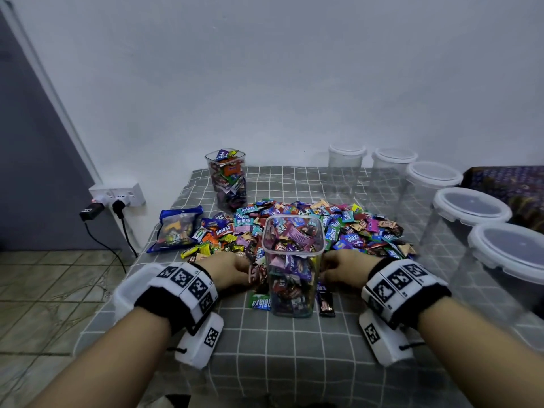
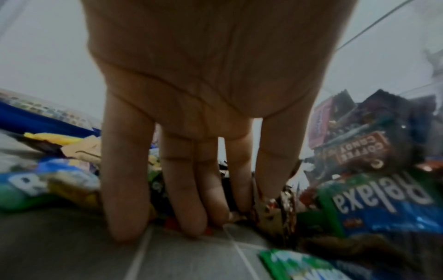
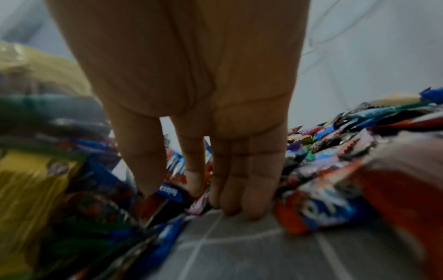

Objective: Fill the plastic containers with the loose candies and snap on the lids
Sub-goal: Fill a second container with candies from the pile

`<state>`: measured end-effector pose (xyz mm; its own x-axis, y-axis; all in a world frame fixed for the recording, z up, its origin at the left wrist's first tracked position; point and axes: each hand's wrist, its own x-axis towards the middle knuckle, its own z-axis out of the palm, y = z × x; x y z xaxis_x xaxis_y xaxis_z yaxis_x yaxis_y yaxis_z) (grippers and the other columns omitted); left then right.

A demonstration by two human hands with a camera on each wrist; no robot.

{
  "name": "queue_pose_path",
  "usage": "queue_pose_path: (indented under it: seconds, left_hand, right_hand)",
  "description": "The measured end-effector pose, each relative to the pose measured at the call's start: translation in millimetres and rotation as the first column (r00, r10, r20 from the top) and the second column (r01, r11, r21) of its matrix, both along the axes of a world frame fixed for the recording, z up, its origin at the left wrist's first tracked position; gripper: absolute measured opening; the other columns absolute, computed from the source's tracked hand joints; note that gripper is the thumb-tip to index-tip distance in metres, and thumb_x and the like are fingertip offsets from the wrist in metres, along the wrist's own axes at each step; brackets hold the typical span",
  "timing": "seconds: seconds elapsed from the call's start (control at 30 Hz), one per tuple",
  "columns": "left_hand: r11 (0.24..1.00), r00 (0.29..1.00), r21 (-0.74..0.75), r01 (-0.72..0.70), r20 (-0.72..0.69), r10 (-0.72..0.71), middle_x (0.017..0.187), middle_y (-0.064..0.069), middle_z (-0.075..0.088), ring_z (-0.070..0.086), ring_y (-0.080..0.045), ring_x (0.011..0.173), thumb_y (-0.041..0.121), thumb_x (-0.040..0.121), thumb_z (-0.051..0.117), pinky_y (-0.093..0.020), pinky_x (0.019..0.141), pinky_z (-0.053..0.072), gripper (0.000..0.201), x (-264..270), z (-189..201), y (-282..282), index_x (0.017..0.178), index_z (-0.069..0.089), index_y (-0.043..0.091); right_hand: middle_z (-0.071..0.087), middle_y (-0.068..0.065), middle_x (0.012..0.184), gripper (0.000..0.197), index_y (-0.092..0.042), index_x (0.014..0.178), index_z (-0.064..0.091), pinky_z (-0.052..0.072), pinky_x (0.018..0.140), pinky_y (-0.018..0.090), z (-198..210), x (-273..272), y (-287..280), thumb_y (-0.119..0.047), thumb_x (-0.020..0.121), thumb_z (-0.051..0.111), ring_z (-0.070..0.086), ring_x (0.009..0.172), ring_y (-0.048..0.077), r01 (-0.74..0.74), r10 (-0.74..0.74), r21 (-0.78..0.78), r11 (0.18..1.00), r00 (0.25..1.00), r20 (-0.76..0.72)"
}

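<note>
The counter [image 1: 294,343] carries a candy pile [image 1: 294,222] at 12 o'clock. An open, nearly full container [image 1: 291,269] stands centre. Left hand [image 1: 226,270] at 9 and right hand [image 1: 344,267] at 3 press straight fingers down among loose candies, gripping nothing.

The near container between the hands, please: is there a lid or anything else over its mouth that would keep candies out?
Nothing visible does. The near container stands open-topped and lidless, with the left hand and right hand at the candy pile on either side of it.
</note>
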<state>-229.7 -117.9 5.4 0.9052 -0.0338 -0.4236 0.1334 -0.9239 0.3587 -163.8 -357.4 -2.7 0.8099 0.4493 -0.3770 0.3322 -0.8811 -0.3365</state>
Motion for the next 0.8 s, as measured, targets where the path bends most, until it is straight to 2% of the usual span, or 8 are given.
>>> queue_pose_path:
  seconds: [0.1, 0.17, 0.23, 0.33, 0.43, 0.5, 0.57, 0.8]
  left_hand:
    - [0.993, 0.998, -0.102, -0.053, 0.034, 0.057, 0.082, 0.011, 0.062, 0.057, -0.004, 0.073, 0.024, 0.093, 0.055, -0.015, 0.067, 0.046, 0.015, -3.2, 6.7, 10.9, 0.100, 0.068, 0.024]
    - [0.988, 0.995, -0.131, -0.085, 0.045, 0.092, 0.070, 0.009, 0.062, 0.056, 0.002, 0.056, 0.023, 0.093, 0.055, -0.011, 0.052, 0.043, 0.016, -12.7, 14.7, 22.6, 0.082, 0.066, 0.022]
    - [0.982, 0.994, -0.151, -0.112, -0.006, 0.113, 0.064, 0.008, 0.062, 0.054, 0.004, 0.047, 0.023, 0.094, 0.054, -0.012, 0.048, 0.042, 0.021, -28.4, 19.5, 32.4, 0.075, 0.064, 0.020]
    - [0.973, 0.986, -0.194, -0.127, -0.134, 0.102, 0.067, 0.006, 0.064, 0.056, 0.000, 0.054, 0.024, 0.094, 0.054, -0.015, 0.054, 0.046, 0.020, -53.9, 15.7, 36.2, 0.079, 0.065, 0.016]
    - [1.000, 0.995, 0.000, 0.022, -0.097, -0.022, 0.070, 0.010, 0.059, 0.052, 0.002, 0.061, 0.030, 0.093, 0.054, -0.012, 0.059, 0.042, 0.018, -66.3, 6.4, 31.8, 0.088, 0.066, 0.017]
    - [0.992, 0.993, 0.101, 0.076, -0.094, -0.066, 0.086, 0.005, 0.064, 0.057, -0.005, 0.080, 0.034, 0.093, 0.054, -0.019, 0.074, 0.045, 0.019, -65.7, 2.4, 28.4, 0.092, 0.065, 0.020]
    - [0.991, 0.993, 0.121, 0.058, -0.104, -0.045, 0.096, 0.002, 0.065, 0.058, -0.011, 0.091, 0.034, 0.092, 0.054, -0.024, 0.083, 0.045, 0.016, -59.2, -1.0, 26.8, 0.090, 0.064, 0.022]
    - [0.996, 0.998, 0.083, -0.044, -0.047, 0.048, 0.093, 0.005, 0.064, 0.058, -0.012, 0.089, 0.032, 0.090, 0.058, -0.027, 0.085, 0.048, 0.010, -17.9, -9.1, 18.4, 0.088, 0.065, 0.025]
  right_hand:
    - [0.060, 0.005, 0.113, 0.026, -0.018, 0.113, 0.057, 0.043, 0.085, 0.027, 9.6, -1.7, -9.3, -0.033, 0.092, 0.056, 0.056, 0.104, 0.021, 0.005, -0.003, -0.022, 1.000, 0.997, 0.080]
    - [0.057, 0.003, 0.101, 0.013, -0.022, 0.094, 0.055, 0.039, 0.077, 0.025, 18.7, -10.7, -23.6, -0.035, 0.093, 0.051, 0.054, 0.096, 0.020, -0.020, 0.040, -0.126, 0.992, 0.988, 0.151]
    - [0.058, 0.004, 0.099, 0.016, -0.024, 0.082, 0.049, 0.038, 0.074, 0.025, 25.4, -26.0, -38.5, -0.035, 0.094, 0.047, 0.054, 0.093, 0.020, -0.029, 0.074, -0.210, 0.977, 0.975, 0.208]
    - [0.061, 0.006, 0.116, 0.026, -0.021, 0.104, 0.058, 0.042, 0.079, 0.026, 24.0, -51.7, -55.6, -0.038, 0.095, 0.040, 0.058, 0.107, 0.021, -0.018, 0.109, -0.356, 0.934, 0.965, 0.237]
    - [0.058, 0.003, 0.126, 0.034, -0.022, 0.122, 0.053, 0.042, 0.087, 0.025, 14.6, -65.8, -64.6, -0.035, 0.095, 0.038, 0.055, 0.115, 0.020, -0.015, 0.126, -0.424, 0.905, 0.964, 0.236]
    - [0.054, 0.003, 0.132, 0.038, -0.023, 0.130, 0.047, 0.040, 0.091, 0.025, 9.9, -62.6, -65.7, -0.032, 0.094, 0.038, 0.051, 0.120, 0.019, -0.010, 0.115, -0.448, 0.894, 0.971, 0.208]
    - [0.051, 0.004, 0.136, 0.040, -0.020, 0.133, 0.043, 0.039, 0.095, 0.025, 4.1, -52.3, -64.3, -0.027, 0.094, 0.039, 0.049, 0.123, 0.020, -0.007, 0.096, -0.459, 0.888, 0.981, 0.170]
    - [0.050, 0.010, 0.136, 0.041, -0.013, 0.136, 0.042, 0.040, 0.099, 0.029, 4.8, -18.5, -39.5, -0.022, 0.096, 0.043, 0.048, 0.124, 0.024, 0.018, 0.024, -0.416, 0.909, 0.995, 0.097]
